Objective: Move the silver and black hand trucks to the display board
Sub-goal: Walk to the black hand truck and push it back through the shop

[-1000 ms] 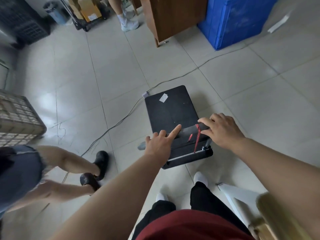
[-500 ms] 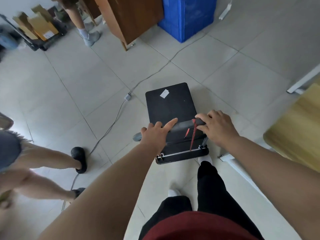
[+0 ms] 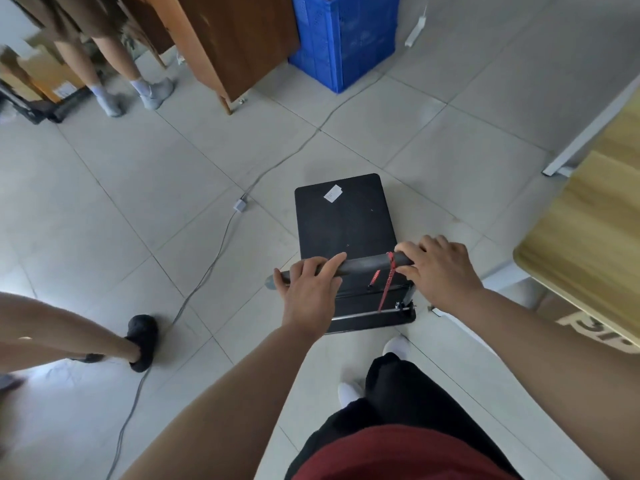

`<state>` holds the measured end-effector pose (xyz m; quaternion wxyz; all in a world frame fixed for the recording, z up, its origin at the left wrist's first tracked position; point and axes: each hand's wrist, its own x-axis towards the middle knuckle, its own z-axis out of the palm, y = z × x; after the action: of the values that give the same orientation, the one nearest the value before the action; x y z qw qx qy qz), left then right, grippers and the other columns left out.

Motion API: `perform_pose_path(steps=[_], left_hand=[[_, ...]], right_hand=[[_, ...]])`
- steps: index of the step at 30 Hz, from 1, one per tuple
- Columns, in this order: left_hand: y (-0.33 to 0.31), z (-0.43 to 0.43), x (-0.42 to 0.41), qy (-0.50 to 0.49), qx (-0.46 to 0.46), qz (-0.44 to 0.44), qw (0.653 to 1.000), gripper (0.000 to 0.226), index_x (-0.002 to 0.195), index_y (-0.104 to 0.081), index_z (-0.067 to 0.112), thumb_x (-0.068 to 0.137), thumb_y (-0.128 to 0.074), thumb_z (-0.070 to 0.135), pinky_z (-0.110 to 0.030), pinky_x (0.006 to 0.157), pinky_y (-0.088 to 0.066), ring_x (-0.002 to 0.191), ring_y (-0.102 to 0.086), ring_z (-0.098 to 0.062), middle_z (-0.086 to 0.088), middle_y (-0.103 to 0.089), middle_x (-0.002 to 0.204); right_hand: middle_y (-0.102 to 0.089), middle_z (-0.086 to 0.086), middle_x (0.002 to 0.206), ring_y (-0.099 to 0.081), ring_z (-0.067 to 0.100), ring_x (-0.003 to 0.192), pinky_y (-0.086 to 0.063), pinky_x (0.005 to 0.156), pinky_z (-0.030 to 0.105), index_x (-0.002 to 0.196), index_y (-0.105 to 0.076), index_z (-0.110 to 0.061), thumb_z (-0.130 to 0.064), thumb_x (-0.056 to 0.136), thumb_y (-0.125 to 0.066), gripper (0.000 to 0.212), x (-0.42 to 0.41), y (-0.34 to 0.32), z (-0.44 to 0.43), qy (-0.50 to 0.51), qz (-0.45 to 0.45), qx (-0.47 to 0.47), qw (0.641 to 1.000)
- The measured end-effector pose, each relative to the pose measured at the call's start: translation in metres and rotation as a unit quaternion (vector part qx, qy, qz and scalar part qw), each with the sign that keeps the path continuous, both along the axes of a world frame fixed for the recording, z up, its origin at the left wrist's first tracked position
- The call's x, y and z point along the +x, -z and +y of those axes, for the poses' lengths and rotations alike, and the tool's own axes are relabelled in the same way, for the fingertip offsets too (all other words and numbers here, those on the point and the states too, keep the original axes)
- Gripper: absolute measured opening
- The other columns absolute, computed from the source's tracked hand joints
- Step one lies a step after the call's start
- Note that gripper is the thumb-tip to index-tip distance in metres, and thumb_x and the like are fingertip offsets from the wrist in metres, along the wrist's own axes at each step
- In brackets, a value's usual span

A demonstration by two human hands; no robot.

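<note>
A black hand truck (image 3: 344, 220) with a flat black platform and a white sticker stands on the tiled floor in front of me. Its black handle bar (image 3: 363, 266) runs across the near end, with a red cord hanging from it. My left hand (image 3: 310, 289) grips the left part of the bar, its index finger lying along it. My right hand (image 3: 438, 271) is closed on the bar's right end. No silver hand truck and no display board are in view.
A grey cable (image 3: 214, 251) crosses the floor to the left. A person's legs (image 3: 69, 336) stand at the left, another person (image 3: 110, 64) at the back. A wooden cabinet (image 3: 235, 46) and a blue crate (image 3: 346, 39) stand ahead; a wooden table (image 3: 588, 244) is on the right.
The view has swung right as I walk: cabinet and crate now lie ahead and closer, the table has come in on the right. My left index finger has settled onto the bar.
</note>
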<state>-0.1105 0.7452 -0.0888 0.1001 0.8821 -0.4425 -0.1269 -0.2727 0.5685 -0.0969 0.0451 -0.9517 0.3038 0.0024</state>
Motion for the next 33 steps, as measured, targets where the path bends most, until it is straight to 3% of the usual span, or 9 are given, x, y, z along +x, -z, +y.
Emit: perform_pose_path(steps=[9, 16, 25, 33], left_hand=[[-0.004, -0.047, 0.026, -0.024, 0.005, 0.044, 0.999, 0.038, 0.129, -0.040, 0.053, 0.101, -0.034, 0.028, -0.064, 0.107, -0.003, 0.119, -0.030, -0.019, 0.014, -0.045, 0.121], [-0.013, -0.105, 0.079, -0.009, 0.045, 0.079, 0.996, 0.041, 0.127, -0.038, 0.058, 0.102, -0.032, 0.027, -0.060, 0.108, -0.006, 0.118, -0.032, -0.019, 0.014, -0.048, 0.117], [-0.015, -0.195, 0.119, 0.056, 0.060, 0.095, 0.992, 0.042, 0.125, -0.040, 0.060, 0.101, -0.032, 0.027, -0.060, 0.108, -0.006, 0.117, -0.034, -0.020, 0.012, -0.050, 0.117], [-0.005, -0.286, 0.179, 0.152, 0.067, 0.062, 0.984, 0.042, 0.131, -0.035, 0.058, 0.102, -0.032, 0.028, -0.064, 0.108, -0.005, 0.119, -0.034, -0.022, 0.010, -0.049, 0.121]], right_hand=[[-0.057, 0.001, 0.085, -0.054, 0.026, 0.083, -0.038, 0.069, 0.034, 0.108, -0.057, -0.029, -0.048, 0.085, -0.056, 0.030, 0.024, -0.004, -0.039, 0.016, -0.033, 0.066, 0.997], [-0.059, 0.002, 0.091, -0.053, 0.026, 0.089, -0.039, 0.071, 0.036, 0.110, -0.053, -0.029, -0.049, 0.090, -0.042, 0.030, 0.061, -0.011, -0.085, 0.027, -0.012, 0.101, 0.994], [-0.059, 0.005, 0.098, -0.052, 0.029, 0.097, -0.042, 0.080, 0.039, 0.119, -0.052, -0.027, -0.042, 0.094, -0.042, 0.031, 0.079, -0.015, -0.147, 0.093, -0.015, 0.127, 0.987], [-0.060, 0.009, 0.093, -0.052, 0.031, 0.088, -0.043, 0.079, 0.038, 0.119, -0.053, -0.023, -0.030, 0.093, -0.047, 0.027, 0.122, -0.012, -0.199, 0.184, -0.047, 0.109, 0.976]])
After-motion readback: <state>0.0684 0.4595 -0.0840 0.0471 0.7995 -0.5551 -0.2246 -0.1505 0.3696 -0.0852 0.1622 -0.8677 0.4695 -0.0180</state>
